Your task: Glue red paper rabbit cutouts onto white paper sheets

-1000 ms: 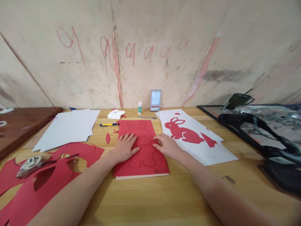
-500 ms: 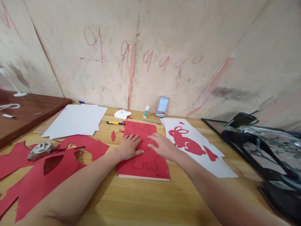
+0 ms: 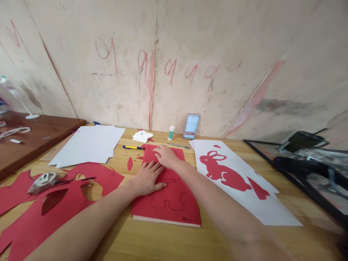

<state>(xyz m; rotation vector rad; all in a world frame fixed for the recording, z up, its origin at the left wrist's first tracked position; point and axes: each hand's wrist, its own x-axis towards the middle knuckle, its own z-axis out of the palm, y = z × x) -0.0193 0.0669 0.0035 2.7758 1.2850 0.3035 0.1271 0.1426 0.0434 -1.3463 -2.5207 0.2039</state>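
A red sheet (image 3: pixel 187 210) with a black outline of a rabbit lies over white paper in front of me. My left hand (image 3: pixel 149 178) rests flat on its left half, fingers spread and empty. Just beyond it, my right hand (image 3: pixel 165 156) is over the upper part of the sheet, covering the rabbit's ears; its fingers are outstretched, and nothing shows in them. Both hands are close together and hide much of the drawn head. A yellow-and-blue pen (image 3: pixel 133 147) lies by the sheet's top left corner, and a slim silver pen (image 3: pixel 178 145) lies beyond its top edge.
White sheets with a red rabbit cutout (image 3: pixel 227 174) lie on the right. At left are red paper scraps (image 3: pixel 67 203), a tape measure (image 3: pixel 45 181) and a white paper stack (image 3: pixel 89 145). A glue stick (image 3: pixel 171 133) and a phone (image 3: pixel 191 125) stand near the wall.
My right hand has moved up and left across the red sheet, from the rabbit's face to the ears. My left hand stays flat on the sheet. The view has shifted slightly.
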